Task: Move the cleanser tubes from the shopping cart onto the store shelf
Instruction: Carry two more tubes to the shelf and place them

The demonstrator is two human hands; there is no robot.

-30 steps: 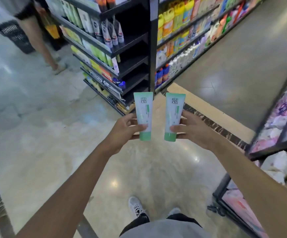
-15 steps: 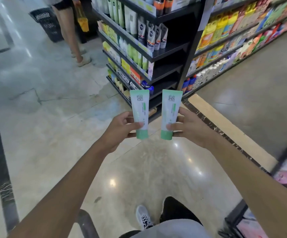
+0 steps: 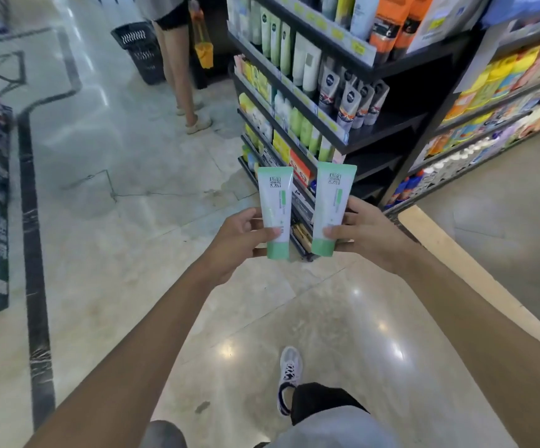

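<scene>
Polished marble floor [image 3: 126, 240] is spreading out beneath both outstretched arms, with a dark inlaid strip running along it far to the left of the hands. Beyond and to the left of the hands, another shopper's legs are standing beside a black shopping basket [image 3: 139, 54]. The left hand [image 3: 239, 237] is pinching the left cleanser tube [image 3: 275, 211] near its green cap, thumb lying across the front and fingers curling behind, holding it upright with the cap pointing down. Just beside it, not touching, the right cleanser tube [image 3: 333, 208] is standing the same way, gripped low by the right hand [image 3: 368, 234] with the thumb in front. Behind both tubes, the black store shelf [image 3: 384, 124] is rising, carrying rows of other tubes. Below the hands, a white sneaker [image 3: 289, 367] is stepping forward.
</scene>
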